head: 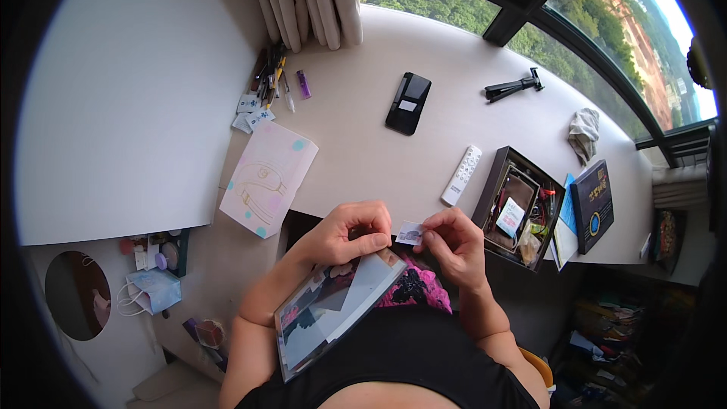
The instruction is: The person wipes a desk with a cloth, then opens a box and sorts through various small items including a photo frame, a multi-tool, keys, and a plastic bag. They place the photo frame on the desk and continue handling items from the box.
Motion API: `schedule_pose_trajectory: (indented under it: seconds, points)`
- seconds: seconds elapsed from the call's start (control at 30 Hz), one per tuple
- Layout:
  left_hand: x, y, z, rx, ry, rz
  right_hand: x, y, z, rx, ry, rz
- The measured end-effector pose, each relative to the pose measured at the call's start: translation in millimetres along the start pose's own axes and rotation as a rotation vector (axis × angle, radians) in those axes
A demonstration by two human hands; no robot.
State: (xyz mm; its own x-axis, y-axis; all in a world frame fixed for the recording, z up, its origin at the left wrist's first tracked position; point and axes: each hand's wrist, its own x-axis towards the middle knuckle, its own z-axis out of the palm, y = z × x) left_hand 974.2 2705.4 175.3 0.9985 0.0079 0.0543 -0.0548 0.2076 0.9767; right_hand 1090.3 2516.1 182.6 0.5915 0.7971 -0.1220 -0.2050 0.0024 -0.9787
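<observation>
Between the thumb and fingers of my right hand [456, 243] is a small printed photo [410, 233] with a white border. My left hand [356, 233] grips the upper edge of a flat, glossy photo album [341, 315], which leans at a slant against my body. Its face shows pictures or reflections; I cannot tell which. The fingertips of my left hand are close to the photo's left side. Below the right hand lies pink and black patterned fabric [417, 287] on my lap, partly hidden by the album.
On the desk are a black phone-like object [408, 104], a white remote control [462, 176], an open box of small items [483, 190], a dark box lid [593, 207], a pastel box [270, 176], a small black tripod [514, 87], a grey cloth [584, 133] and several pens [271, 82].
</observation>
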Motion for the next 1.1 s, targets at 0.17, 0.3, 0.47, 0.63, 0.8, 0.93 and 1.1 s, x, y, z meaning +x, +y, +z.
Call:
schedule_pose_trajectory:
  seconds: [0.17, 0.3, 0.47, 0.63, 0.8, 0.93, 1.1]
  points:
    - [4, -2, 10, -0.018, 0.072, 0.037, 9, -2, -10, 0.064, 0.056, 0.0]
    - [13, -6, 25, -0.135, 0.064, -0.043, 14, 14, -30, 0.165, -0.038, -0.096]
    - [28, -1, 46, -0.194, 0.013, -0.109, 17, 20, -53, 0.168, -0.185, -0.28]
    - [35, -5, 58, -0.16, -0.011, -0.098, 22, 9, -71, 0.062, -0.285, -0.366]
    - [38, 3, 66, -0.194, 0.073, -0.278, 36, -10, -82, -0.144, -0.471, -0.498]
    - [41, -1, 70, -0.241, 0.186, -0.274, 44, -23, -79, -0.238, -0.564, -0.556]
    - [35, -12, 65, -0.254, 0.218, -0.256, 39, -16, -65, -0.094, -0.353, -0.467]
